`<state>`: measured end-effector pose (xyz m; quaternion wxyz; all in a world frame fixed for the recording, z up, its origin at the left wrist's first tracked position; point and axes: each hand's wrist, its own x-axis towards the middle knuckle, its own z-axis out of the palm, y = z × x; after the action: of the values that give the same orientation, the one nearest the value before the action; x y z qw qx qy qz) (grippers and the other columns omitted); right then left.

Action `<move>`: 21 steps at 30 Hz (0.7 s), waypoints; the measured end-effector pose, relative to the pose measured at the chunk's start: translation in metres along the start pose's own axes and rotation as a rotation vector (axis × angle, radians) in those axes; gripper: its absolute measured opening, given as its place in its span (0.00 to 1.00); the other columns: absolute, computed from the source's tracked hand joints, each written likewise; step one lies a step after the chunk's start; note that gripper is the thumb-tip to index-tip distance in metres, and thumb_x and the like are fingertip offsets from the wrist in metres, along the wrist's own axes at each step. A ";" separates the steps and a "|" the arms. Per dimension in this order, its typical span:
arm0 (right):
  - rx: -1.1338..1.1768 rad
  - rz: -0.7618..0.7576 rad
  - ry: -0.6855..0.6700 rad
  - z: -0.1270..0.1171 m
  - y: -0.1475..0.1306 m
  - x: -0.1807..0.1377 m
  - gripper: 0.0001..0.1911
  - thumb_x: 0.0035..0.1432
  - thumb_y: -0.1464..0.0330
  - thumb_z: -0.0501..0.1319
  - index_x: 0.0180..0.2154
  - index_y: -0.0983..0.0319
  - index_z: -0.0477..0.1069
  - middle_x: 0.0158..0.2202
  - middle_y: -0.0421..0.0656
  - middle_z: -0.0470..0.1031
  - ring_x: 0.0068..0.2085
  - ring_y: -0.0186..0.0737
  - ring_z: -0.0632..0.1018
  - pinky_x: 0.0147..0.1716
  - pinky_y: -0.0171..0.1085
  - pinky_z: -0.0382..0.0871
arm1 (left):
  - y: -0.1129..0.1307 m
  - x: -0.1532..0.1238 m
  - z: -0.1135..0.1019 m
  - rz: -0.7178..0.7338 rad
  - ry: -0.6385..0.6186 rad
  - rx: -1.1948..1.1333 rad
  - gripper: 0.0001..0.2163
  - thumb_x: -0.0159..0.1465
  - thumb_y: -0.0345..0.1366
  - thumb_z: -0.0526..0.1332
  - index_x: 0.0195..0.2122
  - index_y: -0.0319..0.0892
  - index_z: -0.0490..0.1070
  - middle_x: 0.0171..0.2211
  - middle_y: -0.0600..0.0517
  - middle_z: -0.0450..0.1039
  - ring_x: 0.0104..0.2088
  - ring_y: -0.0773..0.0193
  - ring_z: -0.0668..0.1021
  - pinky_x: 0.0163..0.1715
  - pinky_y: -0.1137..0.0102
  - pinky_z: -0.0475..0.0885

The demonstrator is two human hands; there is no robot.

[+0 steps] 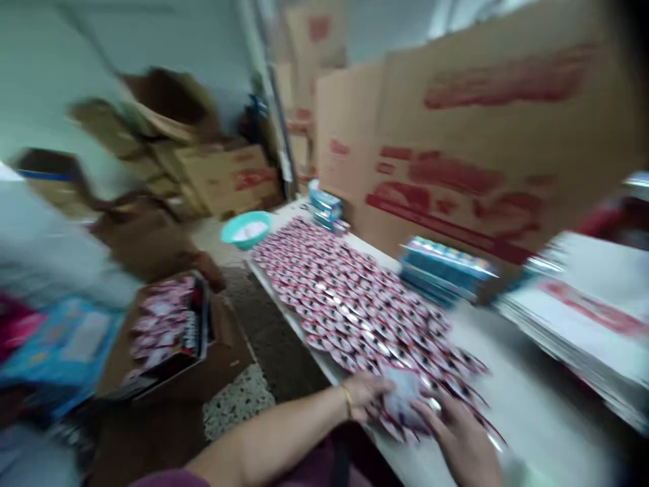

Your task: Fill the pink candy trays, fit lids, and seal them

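Observation:
Between my two hands is a small pale flat packet [402, 392], held over the near end of the table. My left hand [364, 393], with a yellow band at the wrist, pinches its left side. My right hand [453, 426] closes on its right side, partly blurred by motion. Under and beyond the hands, many small pink-and-white packets [345, 297] with dark round spots lie in overlapping rows along the white table. The print on the held packet is too smeared to read.
Blue wrapped packs [446, 267] and a large cardboard box [456, 149] line the table's far side. White sheets are stacked [583, 325] at right. A turquoise basin [247, 230] stands at the far end. Left, an open carton [162, 325] holds similar packets.

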<state>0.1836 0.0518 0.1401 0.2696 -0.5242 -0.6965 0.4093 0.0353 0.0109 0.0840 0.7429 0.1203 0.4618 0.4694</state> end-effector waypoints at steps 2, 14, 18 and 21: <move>-0.130 -0.020 0.030 -0.010 0.005 -0.013 0.19 0.39 0.52 0.57 0.28 0.58 0.69 0.22 0.41 0.70 0.24 0.39 0.71 0.24 0.36 0.65 | -0.006 0.003 0.012 0.005 -0.052 0.003 0.17 0.40 0.45 0.65 0.23 0.37 0.65 0.11 0.60 0.55 0.10 0.79 0.52 0.10 0.80 0.41; -0.868 0.219 0.115 -0.112 0.121 -0.047 0.11 0.54 0.61 0.52 0.29 0.59 0.70 0.28 0.43 0.73 0.27 0.34 0.72 0.24 0.30 0.57 | -0.059 0.068 0.063 -0.398 -0.223 -0.052 0.09 0.54 0.35 0.59 0.33 0.35 0.64 0.16 0.59 0.57 0.12 0.80 0.58 0.08 0.85 0.45; -0.955 0.318 0.078 -0.125 0.150 -0.042 0.09 0.54 0.65 0.54 0.34 0.61 0.69 0.32 0.47 0.72 0.30 0.37 0.72 0.26 0.32 0.58 | -0.067 0.067 0.061 -0.541 -0.255 -0.118 0.07 0.55 0.32 0.57 0.34 0.35 0.64 0.19 0.56 0.62 0.13 0.79 0.62 0.08 0.84 0.49; -0.805 0.237 0.167 -0.096 0.135 -0.053 0.09 0.54 0.67 0.53 0.37 0.61 0.67 0.34 0.46 0.71 0.33 0.38 0.71 0.29 0.33 0.60 | -0.079 0.067 0.062 -0.618 -0.268 -0.110 0.07 0.55 0.32 0.56 0.34 0.35 0.65 0.20 0.53 0.65 0.15 0.77 0.65 0.08 0.83 0.51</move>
<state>0.3459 0.0442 0.0778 0.0501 -0.6952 -0.7115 0.0893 0.1400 0.0386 0.0305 0.9095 -0.0049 0.3486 0.2264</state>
